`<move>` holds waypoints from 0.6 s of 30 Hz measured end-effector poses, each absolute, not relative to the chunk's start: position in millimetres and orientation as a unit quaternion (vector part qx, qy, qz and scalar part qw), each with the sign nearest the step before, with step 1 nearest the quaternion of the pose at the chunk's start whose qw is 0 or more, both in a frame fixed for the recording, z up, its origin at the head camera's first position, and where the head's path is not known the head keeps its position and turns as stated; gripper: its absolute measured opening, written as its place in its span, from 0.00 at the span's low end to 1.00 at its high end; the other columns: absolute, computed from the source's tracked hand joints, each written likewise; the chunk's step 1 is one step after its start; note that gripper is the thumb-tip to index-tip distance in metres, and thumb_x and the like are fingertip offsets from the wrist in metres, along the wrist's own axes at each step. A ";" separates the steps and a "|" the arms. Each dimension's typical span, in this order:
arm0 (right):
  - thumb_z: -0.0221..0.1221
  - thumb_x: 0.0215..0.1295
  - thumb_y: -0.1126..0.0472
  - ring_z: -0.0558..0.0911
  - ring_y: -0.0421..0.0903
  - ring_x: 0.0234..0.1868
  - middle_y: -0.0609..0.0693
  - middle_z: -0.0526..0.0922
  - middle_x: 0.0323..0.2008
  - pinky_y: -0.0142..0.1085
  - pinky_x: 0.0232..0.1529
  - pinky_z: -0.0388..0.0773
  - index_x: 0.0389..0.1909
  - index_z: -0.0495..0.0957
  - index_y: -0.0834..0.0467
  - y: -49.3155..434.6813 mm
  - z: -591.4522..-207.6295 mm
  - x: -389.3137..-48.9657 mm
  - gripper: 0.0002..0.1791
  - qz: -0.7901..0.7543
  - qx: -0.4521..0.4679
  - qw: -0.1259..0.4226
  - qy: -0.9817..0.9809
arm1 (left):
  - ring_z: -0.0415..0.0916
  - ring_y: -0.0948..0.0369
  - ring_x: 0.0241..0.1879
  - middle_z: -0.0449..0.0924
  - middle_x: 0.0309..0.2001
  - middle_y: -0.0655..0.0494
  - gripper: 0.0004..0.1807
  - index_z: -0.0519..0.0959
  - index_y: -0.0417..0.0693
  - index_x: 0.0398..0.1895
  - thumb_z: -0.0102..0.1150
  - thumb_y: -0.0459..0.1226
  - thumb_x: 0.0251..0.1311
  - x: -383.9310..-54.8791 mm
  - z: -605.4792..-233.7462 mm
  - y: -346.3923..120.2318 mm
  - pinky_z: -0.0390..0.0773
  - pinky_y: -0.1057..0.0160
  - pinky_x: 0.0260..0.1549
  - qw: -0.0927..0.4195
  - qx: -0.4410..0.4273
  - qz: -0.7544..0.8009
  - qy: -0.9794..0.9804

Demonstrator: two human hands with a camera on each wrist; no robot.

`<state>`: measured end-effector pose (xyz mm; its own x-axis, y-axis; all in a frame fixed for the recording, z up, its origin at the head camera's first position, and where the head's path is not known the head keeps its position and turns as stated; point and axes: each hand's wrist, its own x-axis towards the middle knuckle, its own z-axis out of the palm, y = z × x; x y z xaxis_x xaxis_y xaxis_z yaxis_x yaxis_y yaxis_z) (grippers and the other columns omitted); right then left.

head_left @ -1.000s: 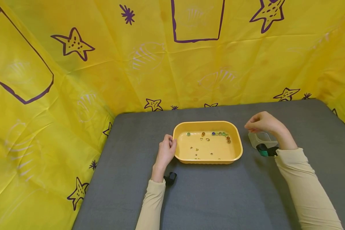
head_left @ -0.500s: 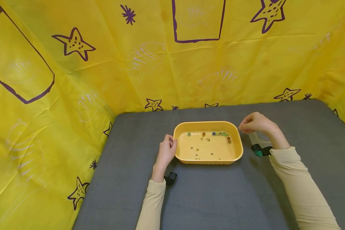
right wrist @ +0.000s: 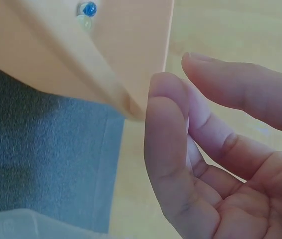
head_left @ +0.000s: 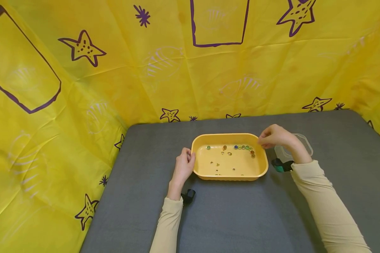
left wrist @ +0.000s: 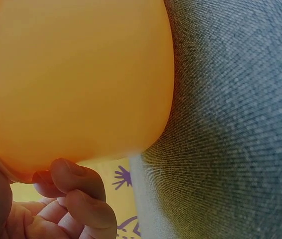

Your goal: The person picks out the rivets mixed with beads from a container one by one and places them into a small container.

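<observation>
A yellow plastic tub sits on the grey tabletop. My left hand grips its left rim, fingers curled against the outer wall in the left wrist view. Inside lie glass marbles in green, amber and one blue marble, mostly lined up along the back right. Small gold-coloured metal pieces are scattered over the tub's floor; their exact kind is too small to tell. My right hand hovers at the tub's back right corner. Its fingers bend loosely with the thumb apart, and nothing shows between them.
A clear plastic container stands right of the tub, partly hidden by my right wrist. Yellow cloth with sea-creature drawings hangs behind and at both sides of the grey tabletop.
My right hand has moved left from above the clear container to the tub's right rim, uncovering more of the container. My left hand and the tub have stayed put.
</observation>
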<state>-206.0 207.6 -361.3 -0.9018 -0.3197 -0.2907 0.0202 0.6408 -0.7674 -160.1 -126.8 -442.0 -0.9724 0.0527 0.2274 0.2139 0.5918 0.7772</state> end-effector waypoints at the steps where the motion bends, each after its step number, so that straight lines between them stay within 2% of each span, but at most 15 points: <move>1: 0.60 0.59 0.65 0.81 0.42 0.26 0.52 0.82 0.25 0.39 0.34 0.79 0.35 0.77 0.75 206.4 -361.2 -206.0 0.13 -0.415 -0.084 0.206 0.882 | 0.60 0.64 0.16 0.64 0.18 0.55 0.06 0.68 0.35 0.36 0.50 0.33 0.63 -160.0 -441.8 -126.9 0.62 0.68 0.15 0.088 -0.073 -0.446 -0.888; 9: 0.59 0.58 0.65 0.80 0.43 0.27 0.53 0.82 0.26 0.40 0.35 0.79 0.35 0.78 0.74 197.8 -362.1 -207.4 0.13 -0.413 -0.092 0.208 0.882 | 0.61 0.63 0.16 0.64 0.18 0.56 0.07 0.68 0.36 0.37 0.50 0.33 0.63 -160.3 -441.3 -126.5 0.63 0.69 0.16 0.081 -0.067 -0.446 -0.889; 18: 0.59 0.57 0.65 0.78 0.43 0.25 0.50 0.80 0.22 0.37 0.32 0.77 0.31 0.79 0.71 191.6 -365.8 -211.2 0.10 -0.392 -0.105 0.213 0.889 | 0.61 0.64 0.16 0.64 0.18 0.56 0.07 0.68 0.35 0.36 0.50 0.33 0.63 -159.9 -441.4 -126.8 0.62 0.69 0.16 0.089 -0.071 -0.444 -0.889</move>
